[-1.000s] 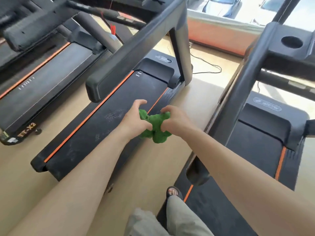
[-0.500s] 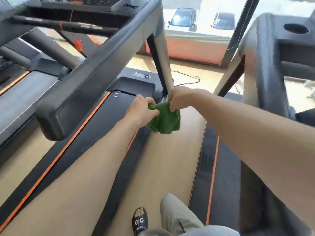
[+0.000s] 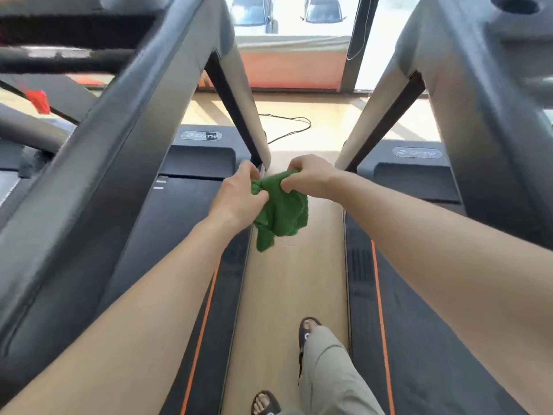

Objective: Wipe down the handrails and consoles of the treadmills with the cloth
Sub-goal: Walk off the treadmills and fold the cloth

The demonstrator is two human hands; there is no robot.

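From the head camera we look down a strip of pale wooden floor that runs between two treadmills. We hold a crumpled green terry cloth in the air over that strip, just in front of us and clear of both machines. Our left hand grips the cloth's left edge, its fingers curled round a bunched fold, and our right hand pinches the upper right part between thumb and curled fingers, so the cloth is drawn taut along the top between the two hands while the rest hangs down in loose folds with one corner lowest. To our left the broad dark grey handrail of the left treadmill slopes up and away, blurred, above its black running belt with an orange side stripe. To our right the dark grey handrail of the right treadmill rises past a round cup holder recess at the top corner. A thin black cable loops on the floor beyond the hands. Below, we see a grey trouser leg and two black open-toed sandals on the floor. Through the window ahead, two parked cars show.
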